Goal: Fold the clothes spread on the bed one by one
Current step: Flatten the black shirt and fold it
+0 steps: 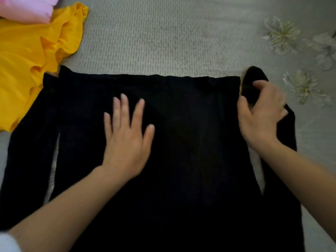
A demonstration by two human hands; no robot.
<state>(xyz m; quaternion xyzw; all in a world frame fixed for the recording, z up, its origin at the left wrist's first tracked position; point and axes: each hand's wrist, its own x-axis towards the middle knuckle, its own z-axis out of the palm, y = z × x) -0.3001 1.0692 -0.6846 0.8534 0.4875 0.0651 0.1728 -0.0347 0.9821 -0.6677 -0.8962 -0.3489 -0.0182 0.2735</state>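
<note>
Black garment (190, 142) under the left hand (127, 140), fingers spread flat — right hand (261, 115) grips its sleeve (250, 82) — on a grey bed (163, 42).

home bedroom: flower-patterned bedspread (181, 42), clothes (27, 51) spread out

Black garment (181, 142), yellow garment (32, 51), pink cloth (27, 10), grey flower-patterned bedspread (163, 42).

Left grip (127, 137) flat, right grip (261, 115) curled
</note>
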